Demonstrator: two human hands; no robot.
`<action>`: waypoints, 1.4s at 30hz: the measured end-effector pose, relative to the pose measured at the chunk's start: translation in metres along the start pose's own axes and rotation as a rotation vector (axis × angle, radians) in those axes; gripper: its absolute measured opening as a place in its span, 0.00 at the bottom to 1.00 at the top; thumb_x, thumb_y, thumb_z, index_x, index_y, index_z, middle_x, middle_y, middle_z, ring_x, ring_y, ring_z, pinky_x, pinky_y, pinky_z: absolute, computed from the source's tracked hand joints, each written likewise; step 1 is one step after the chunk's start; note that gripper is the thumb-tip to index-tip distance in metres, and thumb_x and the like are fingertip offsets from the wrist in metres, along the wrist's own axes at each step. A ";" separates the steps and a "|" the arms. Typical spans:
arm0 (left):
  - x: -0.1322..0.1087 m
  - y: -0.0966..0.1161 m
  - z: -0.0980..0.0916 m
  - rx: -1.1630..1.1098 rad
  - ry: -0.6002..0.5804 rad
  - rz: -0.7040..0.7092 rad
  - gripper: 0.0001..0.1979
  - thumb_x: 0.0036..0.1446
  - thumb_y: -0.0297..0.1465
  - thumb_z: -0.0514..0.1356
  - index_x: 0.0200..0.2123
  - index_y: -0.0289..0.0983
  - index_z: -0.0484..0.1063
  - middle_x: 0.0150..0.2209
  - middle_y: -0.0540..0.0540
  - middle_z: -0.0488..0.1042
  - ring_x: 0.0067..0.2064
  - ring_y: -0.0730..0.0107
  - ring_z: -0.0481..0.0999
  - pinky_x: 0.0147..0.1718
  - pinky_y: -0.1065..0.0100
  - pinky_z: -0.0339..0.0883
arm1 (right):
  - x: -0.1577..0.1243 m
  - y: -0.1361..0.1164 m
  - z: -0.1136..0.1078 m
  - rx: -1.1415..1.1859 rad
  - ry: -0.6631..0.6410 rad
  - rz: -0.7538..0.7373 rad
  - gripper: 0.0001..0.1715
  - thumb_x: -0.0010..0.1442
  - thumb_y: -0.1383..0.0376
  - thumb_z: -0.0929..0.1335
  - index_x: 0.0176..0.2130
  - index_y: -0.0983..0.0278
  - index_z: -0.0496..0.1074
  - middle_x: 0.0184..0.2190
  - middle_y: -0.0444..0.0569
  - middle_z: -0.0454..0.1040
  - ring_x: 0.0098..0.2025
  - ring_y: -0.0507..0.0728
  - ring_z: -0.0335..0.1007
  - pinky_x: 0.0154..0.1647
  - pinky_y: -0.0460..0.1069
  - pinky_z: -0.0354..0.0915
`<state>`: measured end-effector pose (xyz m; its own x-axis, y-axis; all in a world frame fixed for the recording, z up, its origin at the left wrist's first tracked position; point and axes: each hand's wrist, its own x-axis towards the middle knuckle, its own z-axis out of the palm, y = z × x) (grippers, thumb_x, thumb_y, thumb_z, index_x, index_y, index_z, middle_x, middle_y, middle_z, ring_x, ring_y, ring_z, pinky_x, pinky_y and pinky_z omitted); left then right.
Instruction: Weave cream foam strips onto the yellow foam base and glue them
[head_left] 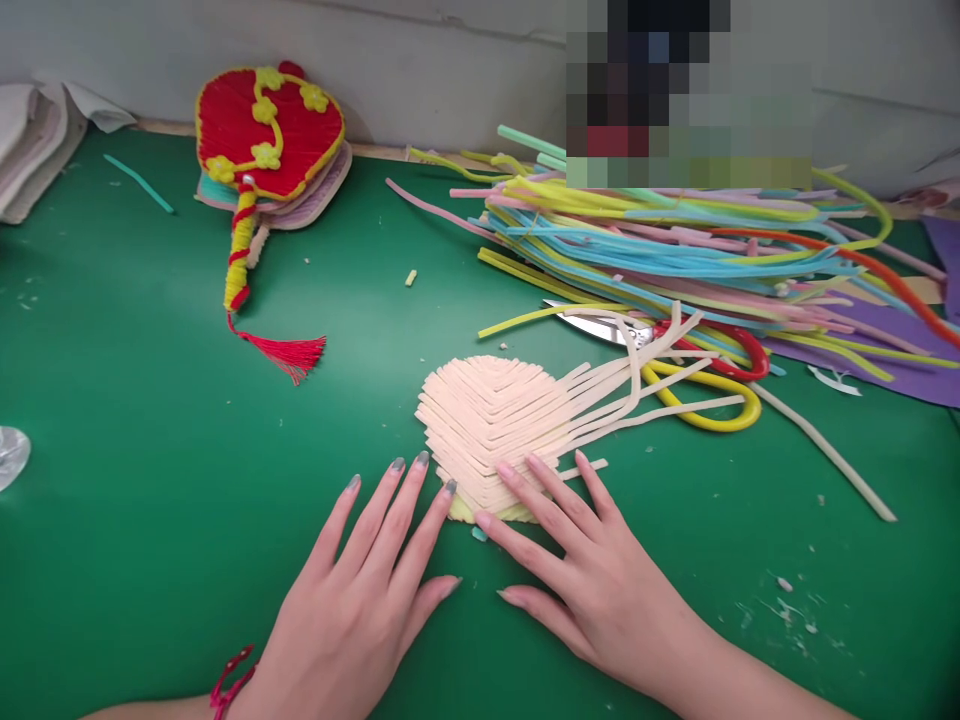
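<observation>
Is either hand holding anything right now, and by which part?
Nothing is gripped. Both hands lie flat and open: the right hand presses fingertips on the near edge of the peach woven piece, the left hand touches that edge.

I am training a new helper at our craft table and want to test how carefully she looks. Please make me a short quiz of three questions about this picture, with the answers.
1. True or false: fingertips of the right hand lie on the peach woven piece.
2. Choose one: the red fan lies
A) by the far edge of the green table, to the left of the woven piece
B) under the left hand
C) on top of the pile of coloured strips
3. Fill in: the tassel that hangs from the fan's handle is ___ in colour.

Key: 1 true; 2 A; 3 red.
</observation>
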<state>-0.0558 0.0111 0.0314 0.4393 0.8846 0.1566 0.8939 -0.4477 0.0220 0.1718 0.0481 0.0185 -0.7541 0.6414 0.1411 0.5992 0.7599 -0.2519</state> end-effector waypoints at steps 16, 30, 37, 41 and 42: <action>0.001 0.003 0.003 -0.037 -0.041 0.053 0.26 0.66 0.45 0.45 0.60 0.39 0.63 0.60 0.41 0.67 0.61 0.56 0.65 0.63 0.54 0.46 | 0.000 0.000 -0.001 -0.031 -0.016 -0.017 0.30 0.64 0.59 0.64 0.63 0.60 0.58 0.66 0.54 0.53 0.68 0.67 0.44 0.63 0.71 0.49; 0.001 0.000 0.007 -0.048 -0.107 0.079 0.31 0.62 0.52 0.46 0.64 0.46 0.56 0.64 0.37 0.59 0.64 0.52 0.59 0.61 0.51 0.47 | 0.000 0.001 0.001 -0.013 -0.012 -0.016 0.29 0.63 0.59 0.64 0.62 0.60 0.61 0.66 0.54 0.54 0.68 0.66 0.44 0.63 0.70 0.47; 0.002 0.001 0.008 -0.070 -0.082 0.088 0.31 0.62 0.52 0.45 0.63 0.44 0.58 0.64 0.42 0.60 0.65 0.55 0.56 0.64 0.50 0.38 | 0.000 -0.001 -0.001 0.018 0.014 -0.001 0.27 0.63 0.60 0.65 0.60 0.59 0.63 0.64 0.53 0.57 0.67 0.65 0.47 0.64 0.68 0.48; 0.001 0.001 0.008 -0.083 -0.080 0.123 0.32 0.62 0.52 0.45 0.61 0.40 0.61 0.64 0.42 0.60 0.66 0.55 0.54 0.65 0.49 0.34 | -0.005 -0.001 -0.006 0.064 0.271 0.114 0.21 0.60 0.68 0.66 0.54 0.62 0.69 0.51 0.56 0.73 0.56 0.61 0.66 0.57 0.59 0.63; 0.001 0.001 0.008 -0.086 -0.077 0.134 0.32 0.62 0.52 0.45 0.61 0.40 0.62 0.64 0.42 0.60 0.66 0.54 0.53 0.65 0.49 0.34 | -0.006 -0.001 -0.007 0.064 0.349 0.169 0.20 0.59 0.71 0.67 0.51 0.63 0.70 0.44 0.55 0.76 0.50 0.59 0.71 0.51 0.55 0.67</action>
<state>-0.0535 0.0123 0.0232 0.5625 0.8221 0.0879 0.8174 -0.5689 0.0905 0.1781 0.0442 0.0243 -0.5025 0.7628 0.4069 0.6809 0.6392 -0.3574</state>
